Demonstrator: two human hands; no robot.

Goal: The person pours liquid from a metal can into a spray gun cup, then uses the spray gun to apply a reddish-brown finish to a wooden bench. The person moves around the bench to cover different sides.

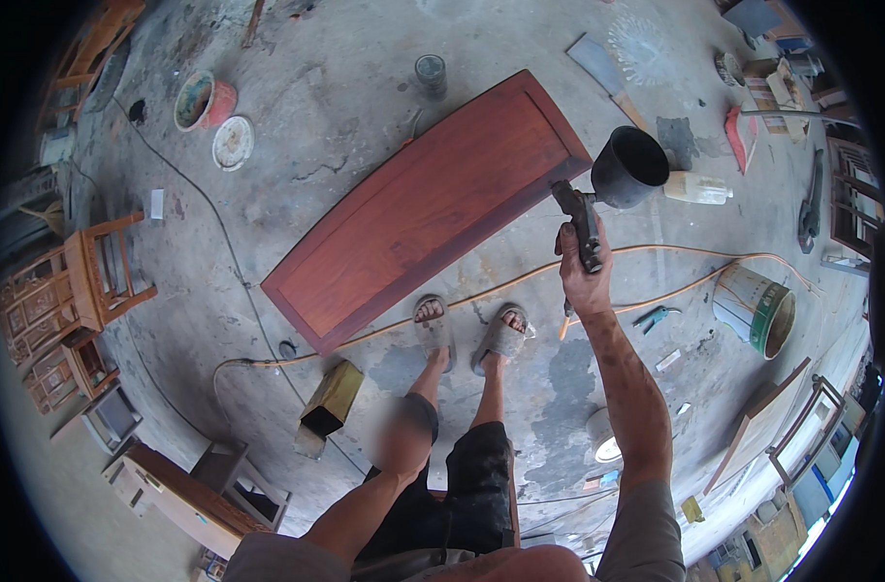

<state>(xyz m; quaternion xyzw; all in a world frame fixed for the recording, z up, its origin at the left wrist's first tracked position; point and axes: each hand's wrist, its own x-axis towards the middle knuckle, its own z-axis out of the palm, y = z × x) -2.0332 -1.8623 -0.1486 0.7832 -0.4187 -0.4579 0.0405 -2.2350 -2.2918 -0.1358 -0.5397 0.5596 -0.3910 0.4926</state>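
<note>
A reddish-brown wooden panel (423, 218) with a curved long edge lies slanted in front of my feet. My right hand (585, 281) is closed round the grip of a dark spray gun (580, 218). The gun's black cup (631, 167) is at its right, and its nozzle end is over the panel's right end. From below the grip, an orange hose (656, 247) runs along the floor. My left hand (402, 438) is by my left knee; a blur covers it, so its fingers do not show.
A stained bucket (206, 100) and round lid (233, 143) are at far left, a glass jar (430, 70) beyond the panel. A yellowish tin (332, 396) lies near my left foot. At right are a white jug (696, 187), tipped bucket (753, 310) and teal-handled tool (656, 318). Carved chairs (98, 272) stand left.
</note>
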